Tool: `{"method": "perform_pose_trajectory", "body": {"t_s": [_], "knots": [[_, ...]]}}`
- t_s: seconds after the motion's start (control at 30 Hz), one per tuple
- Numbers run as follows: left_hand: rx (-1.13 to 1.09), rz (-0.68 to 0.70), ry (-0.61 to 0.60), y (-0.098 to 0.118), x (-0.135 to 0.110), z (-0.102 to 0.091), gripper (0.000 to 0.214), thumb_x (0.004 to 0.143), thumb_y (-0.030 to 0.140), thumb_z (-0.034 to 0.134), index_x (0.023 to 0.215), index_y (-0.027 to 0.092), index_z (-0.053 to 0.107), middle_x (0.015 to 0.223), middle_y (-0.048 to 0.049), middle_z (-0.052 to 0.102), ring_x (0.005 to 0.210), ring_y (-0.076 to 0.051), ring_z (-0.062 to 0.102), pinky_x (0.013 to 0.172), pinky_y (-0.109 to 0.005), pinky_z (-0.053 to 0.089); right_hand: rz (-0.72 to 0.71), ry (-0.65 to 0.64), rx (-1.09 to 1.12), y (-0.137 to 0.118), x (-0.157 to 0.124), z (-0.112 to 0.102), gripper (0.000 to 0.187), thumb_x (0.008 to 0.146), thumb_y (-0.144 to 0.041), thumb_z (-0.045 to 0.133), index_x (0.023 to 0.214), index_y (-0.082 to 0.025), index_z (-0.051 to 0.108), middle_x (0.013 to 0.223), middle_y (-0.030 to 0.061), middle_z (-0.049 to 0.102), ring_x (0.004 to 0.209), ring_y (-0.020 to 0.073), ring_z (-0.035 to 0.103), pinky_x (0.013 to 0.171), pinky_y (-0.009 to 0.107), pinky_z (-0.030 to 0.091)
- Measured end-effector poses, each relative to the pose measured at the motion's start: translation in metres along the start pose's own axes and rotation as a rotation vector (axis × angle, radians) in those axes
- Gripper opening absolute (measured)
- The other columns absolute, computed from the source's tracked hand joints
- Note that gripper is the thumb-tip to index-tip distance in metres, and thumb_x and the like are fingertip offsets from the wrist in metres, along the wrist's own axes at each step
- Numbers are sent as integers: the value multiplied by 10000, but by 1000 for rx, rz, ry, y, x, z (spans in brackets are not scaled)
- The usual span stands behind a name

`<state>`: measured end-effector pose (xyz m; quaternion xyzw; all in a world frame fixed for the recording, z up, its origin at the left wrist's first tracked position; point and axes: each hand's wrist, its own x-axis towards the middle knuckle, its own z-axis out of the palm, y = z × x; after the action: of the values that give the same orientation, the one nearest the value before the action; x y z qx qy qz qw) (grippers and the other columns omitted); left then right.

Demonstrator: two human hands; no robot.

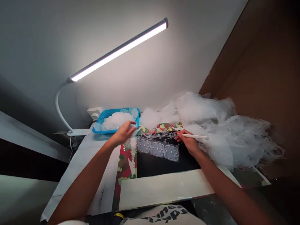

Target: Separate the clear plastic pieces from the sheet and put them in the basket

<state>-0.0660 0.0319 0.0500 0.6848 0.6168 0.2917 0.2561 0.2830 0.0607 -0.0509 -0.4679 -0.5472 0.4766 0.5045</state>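
Student: What occupies the middle of the desk point(78, 162)?

Tutor: A translucent moulded sheet point(157, 149), its rounded-square panels in a row, lying slightly askew on a black mat point(161, 167) — the dark ground presumably makes clear edges easier to read. Beside it, toward the desk's far edge, lies looped cut-out film point(161, 136).

Student: How are the hands disposed?

Tutor: The right hand point(186, 140) has its fingers closed about a white pen-like tool point(197, 136), held as one holds a pencil; such a grip would favour fine control. The handle slants back toward the right edge; the tip is too fine to make out. The left hand point(124, 132), blurred, is at the tray's near right corner, its fingers half curled. A pale translucent piece shows at the fingertips; whether it is gripped, I cannot tell.

Student: And the surroundings?

Tutor: The blue tray point(137, 118), piled with frosted pieces point(118, 120), stands by the far edge, left of middle — on the left hand's side, probably for easy reach. A tangled heap of translucent film point(217, 134) covers the far right corner, apparently kept apart from the tray. The lamp point(117, 51), based near the far left corner, overhangs the desk, seemingly to light the mat.
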Motion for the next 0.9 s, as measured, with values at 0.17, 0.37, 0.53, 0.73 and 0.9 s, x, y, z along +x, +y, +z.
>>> {"method": "perform_pose_trajectory", "body": {"t_s": [0.17, 0.37, 0.53, 0.73, 0.9], "knots": [[-5, 15, 309, -2, 47, -51, 574, 801, 671, 550, 1135, 210, 629, 937, -117, 621, 1075, -407, 528, 929, -480, 384, -5, 1, -69, -1, -3, 1, 389, 764, -586, 666, 762, -205, 588, 691, 20, 646, 659, 170, 631, 611, 286, 511], [49, 338, 185, 19, 11, 19, 482, 924, 541, 424, 1166, 188, 646, 1209, -171, 552, 1255, -429, 391, 1071, -592, 253, -48, -125, -164, -22, -28, -5, 290, 849, -505, 602, 835, -215, 603, 822, 32, 667, 756, 190, 656, 692, 315, 519], [73, 510, -224, 35, -78, 134, 393, 872, 397, 597, 1226, 229, 633, 1334, -120, 574, 1267, -335, 481, 1099, -518, 329, -143, -349, -400, -40, -55, -11, 197, 884, -364, 585, 764, -211, 617, 1030, 57, 675, 929, 205, 638, 828, 342, 491], [51, 464, -258, 22, -101, 162, 469, 897, 368, 571, 1343, 225, 551, 1481, -135, 450, 1385, -329, 373, 1156, -528, 227, -301, -543, -499, -34, -67, -7, 165, 887, -272, 578, 737, -209, 605, 1042, 77, 647, 948, 205, 624, 845, 346, 492], [22, 441, -262, 23, -99, 160, 478, 895, 357, 575, 1350, 212, 551, 1470, -155, 456, 1388, -347, 363, 1151, -551, 215, -352, -573, -522, -24, -67, -5, 134, 886, -245, 580, 758, -209, 601, 1053, 80, 629, 939, 194, 622, 835, 339, 502]]}}
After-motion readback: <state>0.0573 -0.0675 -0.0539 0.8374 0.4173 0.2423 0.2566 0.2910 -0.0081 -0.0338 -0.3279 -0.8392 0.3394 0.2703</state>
